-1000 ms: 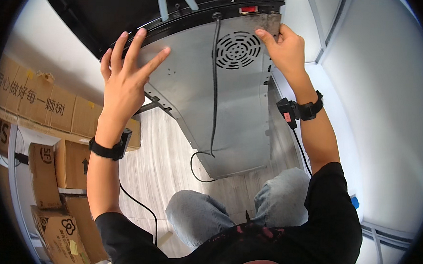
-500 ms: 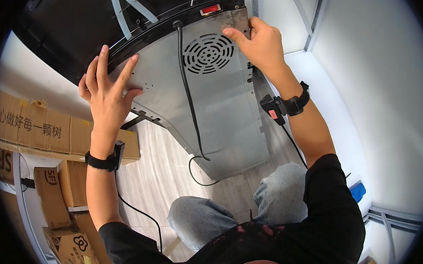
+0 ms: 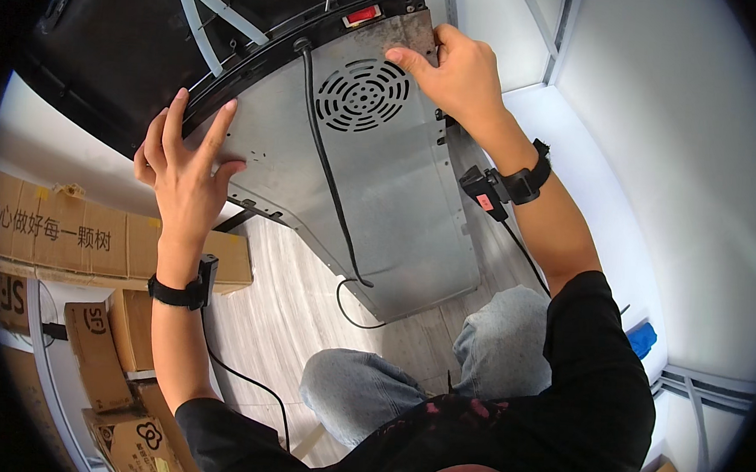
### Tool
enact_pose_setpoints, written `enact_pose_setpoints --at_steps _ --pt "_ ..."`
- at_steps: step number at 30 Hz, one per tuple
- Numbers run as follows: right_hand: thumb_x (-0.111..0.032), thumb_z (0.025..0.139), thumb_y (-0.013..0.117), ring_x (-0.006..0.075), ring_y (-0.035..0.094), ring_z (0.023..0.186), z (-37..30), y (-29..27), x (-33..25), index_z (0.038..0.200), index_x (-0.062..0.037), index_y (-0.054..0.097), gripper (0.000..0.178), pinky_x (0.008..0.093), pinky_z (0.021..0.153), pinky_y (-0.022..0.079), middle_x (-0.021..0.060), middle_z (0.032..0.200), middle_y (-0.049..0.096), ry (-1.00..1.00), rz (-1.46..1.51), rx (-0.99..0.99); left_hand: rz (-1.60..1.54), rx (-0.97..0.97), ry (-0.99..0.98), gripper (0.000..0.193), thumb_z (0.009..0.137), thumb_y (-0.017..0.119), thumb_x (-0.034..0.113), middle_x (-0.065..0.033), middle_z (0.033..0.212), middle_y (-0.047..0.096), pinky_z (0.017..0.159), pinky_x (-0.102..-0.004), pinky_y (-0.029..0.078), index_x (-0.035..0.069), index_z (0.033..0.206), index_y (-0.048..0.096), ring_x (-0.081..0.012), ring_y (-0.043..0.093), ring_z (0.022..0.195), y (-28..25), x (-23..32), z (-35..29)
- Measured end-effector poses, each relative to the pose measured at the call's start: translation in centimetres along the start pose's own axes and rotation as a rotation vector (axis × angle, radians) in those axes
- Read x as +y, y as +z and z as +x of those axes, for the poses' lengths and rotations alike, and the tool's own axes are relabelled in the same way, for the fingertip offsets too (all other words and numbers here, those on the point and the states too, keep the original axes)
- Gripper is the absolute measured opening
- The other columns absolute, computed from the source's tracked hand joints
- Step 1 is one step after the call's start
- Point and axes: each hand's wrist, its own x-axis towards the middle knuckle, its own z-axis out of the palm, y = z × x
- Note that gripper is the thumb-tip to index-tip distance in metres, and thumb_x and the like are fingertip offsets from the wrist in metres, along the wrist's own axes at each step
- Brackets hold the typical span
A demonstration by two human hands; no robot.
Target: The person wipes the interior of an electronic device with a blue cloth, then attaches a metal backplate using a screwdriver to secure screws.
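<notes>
A large grey sheet-metal housing [image 3: 380, 198] stands before me, with a round slotted vent [image 3: 362, 96] near its top. Along its upper edge runs a curved black rim [image 3: 259, 55], which joins a big black panel. A red rocker switch [image 3: 361, 15] sits in that rim. From the rim a black cable [image 3: 324, 160] hangs down the grey face. My left hand [image 3: 186, 153] lies on the housing's upper left edge, fingers spread. On the upper right edge, my right hand [image 3: 463, 74] grips the housing with its thumb across the face; its other fingertips are hidden behind.
Cardboard boxes [image 3: 109, 230] are stacked at left beside a metal frame [image 3: 49, 390]. White walls [image 3: 657, 122] stand close on the right, with a blue item [image 3: 642, 340] near the lower right. My knees [image 3: 361, 397] are close to the housing, over a wood-pattern floor [image 3: 274, 333].
The housing's top and black panel have shifted slightly left and upward in view, both hands moving with them. The housing's lower end has hardly moved.
</notes>
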Motion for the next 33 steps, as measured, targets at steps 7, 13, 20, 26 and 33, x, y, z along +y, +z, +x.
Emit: enact_pose_setpoints --at_steps 7,13,20,26,33 --pt "-0.063 0.07 0.074 0.0257 0.059 0.047 0.04 -0.02 -0.34 0.07 -0.0005 0.06 0.064 0.0343 0.048 0.048 0.0102 0.052 0.058 0.03 -0.032 -0.021 -0.013 -0.006 -0.004 0.08 0.055 0.082 0.033 -0.0044 0.148 0.037 0.102 -0.0404 0.02 0.04 0.13 0.056 -0.0248 0.038 0.128 0.03 -0.21 0.09" --pt "-0.065 0.07 0.073 0.0246 0.059 0.046 0.03 -0.02 -0.54 0.071 -0.0001 0.06 0.066 0.034 0.048 0.048 0.0097 0.051 0.057 0.057 -0.003 -0.023 -0.016 -0.002 0.004 0.085 0.055 0.083 0.035 -0.0059 0.152 0.032 0.105 -0.0393 0.02 0.038 0.135 0.052 -0.0266 0.035 0.131 0.13 -0.43 -0.14" --pt "-0.067 0.069 0.072 0.0249 0.059 0.045 0.1 -0.04 -0.51 0.071 -0.0001 0.059 0.069 0.0343 0.047 0.048 0.0096 0.05 0.057 0.08 -0.032 -0.03 -0.033 0.004 0.015 0.085 0.056 0.083 0.034 -0.0066 0.152 0.033 0.105 -0.0396 0.02 0.036 0.135 0.052 -0.0271 0.034 0.132 0.1 -0.39 -0.06" --pt "-0.069 0.069 0.071 0.0231 0.056 0.043 0.11 0.17 0.26 0.068 -0.002 0.056 0.069 0.0338 0.046 0.047 0.0081 0.047 0.054 0.061 -0.063 -0.025 -0.032 -0.005 0.014 0.086 0.056 0.083 0.034 -0.0074 0.151 0.034 0.105 -0.0394 0.019 0.035 0.136 0.052 -0.0255 0.035 0.133 0.23 -0.36 0.01" --pt "-0.071 0.073 0.066 0.0223 0.052 0.039 -0.05 0.08 0.18 0.066 -0.0035 0.055 0.069 0.0342 0.042 0.043 0.0058 0.043 0.048 0.059 -0.119 -0.046 -0.034 0.02 0.045 0.083 0.059 0.08 0.037 -0.0073 0.151 0.034 0.104 -0.0393 0.019 0.035 0.137 0.052 -0.0246 0.035 0.132 0.41 -0.46 -0.06"
